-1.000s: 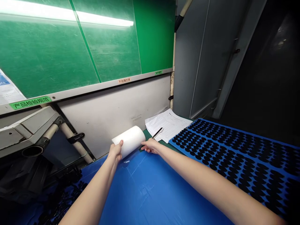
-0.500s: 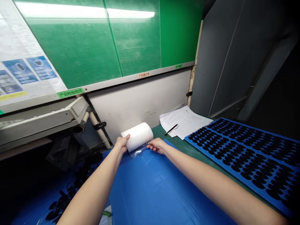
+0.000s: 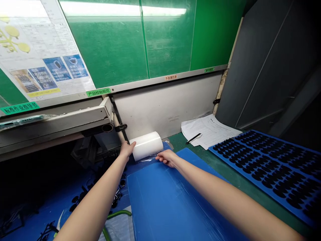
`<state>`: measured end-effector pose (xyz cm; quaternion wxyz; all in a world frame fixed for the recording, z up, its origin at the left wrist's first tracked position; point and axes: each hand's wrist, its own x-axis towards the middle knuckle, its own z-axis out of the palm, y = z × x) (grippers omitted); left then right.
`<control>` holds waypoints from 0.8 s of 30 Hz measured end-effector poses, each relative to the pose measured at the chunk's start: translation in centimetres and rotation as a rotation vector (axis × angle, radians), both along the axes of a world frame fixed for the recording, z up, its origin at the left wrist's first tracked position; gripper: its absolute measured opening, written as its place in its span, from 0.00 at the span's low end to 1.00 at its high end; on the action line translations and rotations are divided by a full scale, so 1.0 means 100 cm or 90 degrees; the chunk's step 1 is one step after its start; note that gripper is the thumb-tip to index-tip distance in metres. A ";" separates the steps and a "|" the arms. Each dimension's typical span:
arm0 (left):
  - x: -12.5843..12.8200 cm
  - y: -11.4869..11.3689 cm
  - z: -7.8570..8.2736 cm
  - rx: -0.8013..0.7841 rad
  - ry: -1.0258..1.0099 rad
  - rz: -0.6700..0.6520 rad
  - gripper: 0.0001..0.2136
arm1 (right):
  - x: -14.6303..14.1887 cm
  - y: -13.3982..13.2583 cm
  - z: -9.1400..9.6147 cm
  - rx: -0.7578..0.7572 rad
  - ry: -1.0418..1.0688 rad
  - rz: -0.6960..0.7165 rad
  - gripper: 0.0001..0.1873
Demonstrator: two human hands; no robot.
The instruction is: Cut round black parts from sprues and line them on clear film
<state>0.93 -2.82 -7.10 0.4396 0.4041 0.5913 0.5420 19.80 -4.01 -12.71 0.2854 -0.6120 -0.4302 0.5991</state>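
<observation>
We see a white roll (image 3: 146,146) at the far edge of a blue sheet (image 3: 160,201), left hand (image 3: 127,149) gripping its end. Right hand (image 3: 168,158) lies at clear film (image 3: 147,160), grip unclear. Green bench (image 3: 198,150) holds papers (image 3: 210,132), pad tray (image 3: 265,170). Under-bench clutter too dark to tell.

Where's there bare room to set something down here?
A strip of green mat runs bare between the blue board and the blue tray, below the papers. It's crowded at the white roll, between the left hand and right hand; black pieces fill the tray.

Left hand (image 3: 127,149) curled, right hand (image 3: 168,158) resting palm-down
</observation>
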 end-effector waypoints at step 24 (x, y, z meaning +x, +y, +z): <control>-0.002 -0.296 -0.063 0.167 0.831 -0.601 0.31 | -0.006 -0.213 -0.021 0.572 -0.659 0.397 0.25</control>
